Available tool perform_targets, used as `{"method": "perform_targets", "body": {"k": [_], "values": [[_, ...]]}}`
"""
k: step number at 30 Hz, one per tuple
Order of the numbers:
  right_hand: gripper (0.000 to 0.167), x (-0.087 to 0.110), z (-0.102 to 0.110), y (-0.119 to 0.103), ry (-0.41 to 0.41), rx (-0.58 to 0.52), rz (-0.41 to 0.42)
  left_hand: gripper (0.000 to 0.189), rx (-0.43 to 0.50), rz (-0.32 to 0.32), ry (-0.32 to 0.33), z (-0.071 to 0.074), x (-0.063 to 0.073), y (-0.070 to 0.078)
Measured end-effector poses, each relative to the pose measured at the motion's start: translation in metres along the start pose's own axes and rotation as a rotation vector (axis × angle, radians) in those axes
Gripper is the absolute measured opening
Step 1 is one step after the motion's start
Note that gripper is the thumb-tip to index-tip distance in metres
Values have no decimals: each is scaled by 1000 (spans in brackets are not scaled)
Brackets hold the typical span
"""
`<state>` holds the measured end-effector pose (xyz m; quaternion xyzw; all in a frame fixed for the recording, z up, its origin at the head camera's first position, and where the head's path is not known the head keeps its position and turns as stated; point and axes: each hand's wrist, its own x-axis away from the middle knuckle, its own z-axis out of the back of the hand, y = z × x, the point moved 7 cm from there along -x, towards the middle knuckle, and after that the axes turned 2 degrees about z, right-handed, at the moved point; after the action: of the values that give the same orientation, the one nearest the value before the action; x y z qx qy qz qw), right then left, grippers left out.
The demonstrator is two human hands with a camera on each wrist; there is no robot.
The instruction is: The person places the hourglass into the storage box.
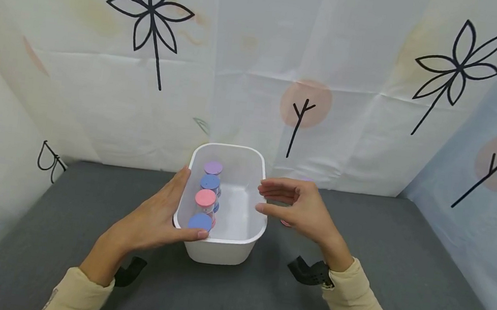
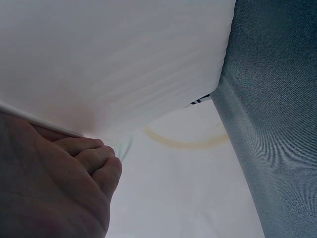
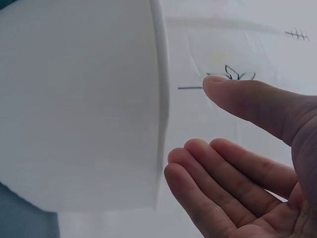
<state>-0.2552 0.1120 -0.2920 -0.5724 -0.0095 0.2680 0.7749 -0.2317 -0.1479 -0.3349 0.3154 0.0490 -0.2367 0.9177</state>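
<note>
A white plastic bin (image 1: 219, 250) stands on the dark grey table in the head view. Inside, along its left wall, runs a row of small clear jars with purple (image 1: 213, 167), blue (image 1: 210, 181) and pink (image 1: 205, 198) lids; more jars show partly beneath them. My left hand (image 1: 153, 221) holds the bin at its near left corner, thumb over the near rim and fingers along the outer left wall. By the right rim, my right hand (image 1: 300, 204) hovers with its fingers extended together and thumb apart. Nothing is between them in the right wrist view.
Behind the right hand, a purple lid (image 1: 305, 179) and a bit of a pink-red rim (image 1: 285, 223) peek out, mostly hidden. A white printed cloth (image 1: 251, 48) hangs close behind the bin. Grey tabletop (image 1: 400, 274) extends to both sides.
</note>
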Motion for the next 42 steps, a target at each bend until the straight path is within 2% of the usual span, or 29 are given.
{"method": "perform_targets", "body": {"k": [13,18,25,28,33,42], "values": [[49,6,43,14,124,-29,-62,127,-1,38,-12,0,2,0],[49,7,60,23,180,38,-72,127,-6,38,-10,0,2,0],[47,9,89,37,331,94,-47,127,-4,35,-11,0,1,0],[48,10,97,41,371,127,-49,127,7,36,-11,1,1,0],[53,12,105,56,384,208,-87,127,18,37,-13,1,1,0],[59,10,108,87,344,284,-159,126,23,22,2,1,1,0]]}}
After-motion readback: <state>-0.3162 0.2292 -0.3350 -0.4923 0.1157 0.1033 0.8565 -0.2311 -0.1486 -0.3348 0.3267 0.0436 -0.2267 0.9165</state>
